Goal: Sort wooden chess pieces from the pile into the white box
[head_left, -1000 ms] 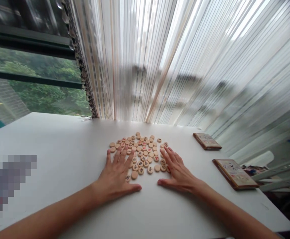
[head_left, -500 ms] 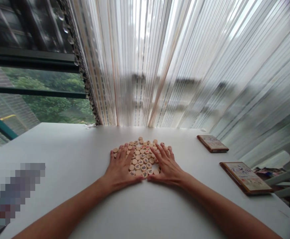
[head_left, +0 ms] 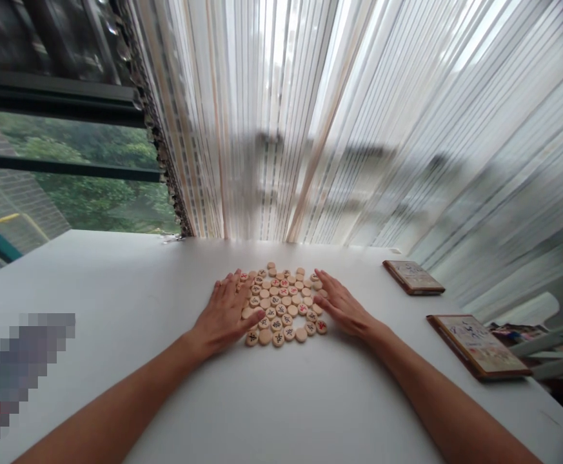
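Many round wooden Chinese chess pieces (head_left: 280,310) lie in one flat layer on the white table (head_left: 281,399). Some show red or black characters, others a blank face. My left hand (head_left: 226,314) rests along the left side of the cluster, palm down, fingers stretched out, covering a few pieces. Along the right edge is my right hand (head_left: 342,306), tilted on its side with its fingers extended, touching or very near the outermost pieces. A small gap in the layer shows bare table right of the middle. Neither hand grips a piece.
Two flat wooden-edged boxes with printed lids lie on the right, a farther box (head_left: 413,277) and a nearer box (head_left: 477,346). A blurred-out object (head_left: 20,367) is at the left. String curtains (head_left: 281,129) hang behind the table, beside a window (head_left: 78,167).
My hands have drawn apart, thumbs no longer meeting at the near edge. My right hand has turned onto its side. More pieces are uncovered, and the near row has spread sideways.
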Motion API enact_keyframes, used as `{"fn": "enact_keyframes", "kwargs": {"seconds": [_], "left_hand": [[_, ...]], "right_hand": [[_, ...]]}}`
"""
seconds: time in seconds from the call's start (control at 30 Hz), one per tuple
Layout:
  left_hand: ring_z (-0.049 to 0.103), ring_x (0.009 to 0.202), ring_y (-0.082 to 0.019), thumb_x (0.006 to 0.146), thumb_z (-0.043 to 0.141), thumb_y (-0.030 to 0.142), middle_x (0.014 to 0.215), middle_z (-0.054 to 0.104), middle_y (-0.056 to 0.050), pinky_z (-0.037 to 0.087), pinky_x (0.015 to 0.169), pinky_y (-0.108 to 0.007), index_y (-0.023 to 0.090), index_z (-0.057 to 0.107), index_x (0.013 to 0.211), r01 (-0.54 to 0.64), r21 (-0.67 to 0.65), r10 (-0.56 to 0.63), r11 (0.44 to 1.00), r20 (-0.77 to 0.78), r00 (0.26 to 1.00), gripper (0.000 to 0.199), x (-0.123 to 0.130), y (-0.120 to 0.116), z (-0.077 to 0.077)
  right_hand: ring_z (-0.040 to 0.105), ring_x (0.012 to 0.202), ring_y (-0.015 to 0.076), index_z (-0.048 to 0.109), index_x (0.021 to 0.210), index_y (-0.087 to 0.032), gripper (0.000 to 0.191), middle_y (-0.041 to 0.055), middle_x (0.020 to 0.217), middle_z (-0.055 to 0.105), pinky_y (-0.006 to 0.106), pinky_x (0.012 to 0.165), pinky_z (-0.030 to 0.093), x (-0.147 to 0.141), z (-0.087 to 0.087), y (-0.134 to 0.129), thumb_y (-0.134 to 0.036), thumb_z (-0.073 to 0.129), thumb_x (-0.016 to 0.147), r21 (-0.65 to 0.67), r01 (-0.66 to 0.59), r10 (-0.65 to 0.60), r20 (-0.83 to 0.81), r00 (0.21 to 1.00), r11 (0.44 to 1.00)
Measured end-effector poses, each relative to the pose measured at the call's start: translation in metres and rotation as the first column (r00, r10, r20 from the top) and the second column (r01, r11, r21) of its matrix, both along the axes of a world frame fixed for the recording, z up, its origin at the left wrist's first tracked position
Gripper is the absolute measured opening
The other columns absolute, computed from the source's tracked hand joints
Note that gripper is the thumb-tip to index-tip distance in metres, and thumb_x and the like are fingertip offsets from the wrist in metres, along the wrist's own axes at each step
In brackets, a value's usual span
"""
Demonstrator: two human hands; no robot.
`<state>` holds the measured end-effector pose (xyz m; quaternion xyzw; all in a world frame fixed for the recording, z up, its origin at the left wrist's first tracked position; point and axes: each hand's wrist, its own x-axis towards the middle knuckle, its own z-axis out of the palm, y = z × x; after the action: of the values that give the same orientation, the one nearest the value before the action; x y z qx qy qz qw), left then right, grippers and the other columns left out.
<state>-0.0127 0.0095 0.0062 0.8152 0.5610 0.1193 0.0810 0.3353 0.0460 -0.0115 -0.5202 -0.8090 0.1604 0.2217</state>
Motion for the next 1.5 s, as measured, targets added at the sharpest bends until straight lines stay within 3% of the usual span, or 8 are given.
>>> {"fn": "enact_keyframes", "kwargs": {"seconds": [0.13, 0.27, 0.5, 0.77, 0.9, 1.1, 1.27, 1.5], "left_hand": [[0.018, 0.166, -0.037, 0.104, 0.031, 0.071, 0.178, 0.021, -0.020, 0.015, 0.133, -0.058, 0.018, 0.026, 0.171, -0.031, 0.022, 0.030, 0.999, 0.055, 0.998, 0.085, -0.002, 0.009, -0.004], [0.024, 0.164, -0.038, 0.107, 0.026, 0.065, 0.174, 0.027, -0.026, 0.023, 0.131, -0.058, 0.008, 0.032, 0.167, -0.085, 0.014, 0.084, 0.996, 0.077, 0.993, 0.083, -0.008, 0.048, 0.001], [0.029, 0.163, -0.031, 0.107, 0.033, 0.057, 0.172, 0.035, -0.018, 0.025, 0.131, -0.052, 0.016, 0.039, 0.165, 0.124, -0.039, -0.122, 0.991, 0.065, 0.990, 0.071, 0.011, 0.111, 0.012], [0.038, 0.160, -0.022, 0.101, 0.045, 0.030, 0.170, 0.043, -0.007, 0.025, 0.132, -0.044, 0.023, 0.047, 0.161, 0.345, -0.059, -0.339, 0.937, 0.096, 0.936, 0.060, 0.025, 0.120, 0.020], [0.039, 0.159, -0.025, 0.100, 0.048, 0.033, 0.168, 0.045, -0.009, 0.024, 0.133, -0.048, 0.022, 0.052, 0.158, 0.380, -0.064, -0.368, 0.923, 0.140, 0.919, 0.059, 0.026, 0.122, 0.019], [0.058, 0.145, -0.024, 0.101, 0.049, 0.033, 0.155, 0.063, -0.006, 0.041, 0.125, -0.038, 0.022, 0.064, 0.148, 0.436, -0.017, -0.418, 0.900, 0.258, 0.871, 0.051, 0.025, 0.112, 0.022], [0.063, 0.138, -0.024, 0.096, 0.054, 0.035, 0.150, 0.067, -0.008, 0.045, 0.122, -0.035, 0.018, 0.065, 0.146, 0.420, -0.018, -0.396, 0.907, 0.300, 0.868, 0.054, 0.025, 0.111, 0.023], [0.057, 0.146, -0.027, 0.100, 0.043, 0.038, 0.158, 0.060, -0.010, 0.042, 0.125, -0.043, 0.015, 0.061, 0.151, 0.225, -0.055, -0.201, 0.973, 0.280, 0.939, 0.058, -0.001, 0.110, 0.017]], "right_hand": [[0.031, 0.162, 0.0324, 0.024, 0.172, -0.024, 0.083, 0.0163, 0.176, 0.031, 0.057, 0.131, 0.028, -0.011, 0.001, -0.002, -0.071, 0.040, 0.105, -0.004, -0.051, 0.051, -0.038, 0.998, 0.999], [0.027, 0.163, 0.0356, 0.024, 0.172, -0.025, 0.085, 0.0162, 0.177, 0.028, 0.063, 0.132, 0.022, -0.017, 0.004, 0.029, -0.074, 0.037, 0.104, -0.009, -0.029, 0.029, -0.066, 0.997, 1.000], [0.034, 0.161, 0.0306, 0.035, 0.169, -0.029, 0.079, 0.0089, 0.174, 0.037, 0.057, 0.133, 0.025, -0.049, 0.018, 0.073, -0.075, 0.036, 0.105, -0.054, -0.167, 0.164, -0.058, 0.985, 0.985], [0.035, 0.160, 0.0319, 0.041, 0.166, -0.022, 0.082, 0.0117, 0.171, 0.040, 0.057, 0.133, 0.026, -0.063, 0.027, 0.067, -0.075, 0.042, 0.104, -0.034, -0.299, 0.298, -0.023, 0.954, 0.954], [0.037, 0.159, 0.0342, 0.048, 0.162, -0.024, 0.078, 0.0111, 0.168, 0.045, 0.061, 0.132, 0.027, -0.069, 0.028, 0.067, -0.073, 0.049, 0.102, -0.019, -0.343, 0.342, -0.018, 0.939, 0.939], [0.045, 0.155, 0.0314, 0.061, 0.153, -0.024, 0.064, 0.0097, 0.162, 0.055, 0.056, 0.130, 0.035, -0.067, 0.034, 0.067, -0.066, 0.046, 0.107, 0.009, -0.383, 0.383, -0.054, 0.922, 0.924], [0.046, 0.154, 0.0329, 0.059, 0.155, -0.025, 0.067, 0.0082, 0.160, 0.057, 0.055, 0.129, 0.036, -0.069, 0.035, 0.062, -0.068, 0.053, 0.103, 0.007, -0.383, 0.383, -0.054, 0.922, 0.924], [0.042, 0.156, 0.0359, 0.052, 0.160, -0.021, 0.076, 0.0132, 0.164, 0.051, 0.060, 0.130, 0.031, -0.051, 0.028, 0.073, -0.071, 0.045, 0.104, -0.012, -0.260, 0.259, -0.061, 0.964, 0.966]]}}
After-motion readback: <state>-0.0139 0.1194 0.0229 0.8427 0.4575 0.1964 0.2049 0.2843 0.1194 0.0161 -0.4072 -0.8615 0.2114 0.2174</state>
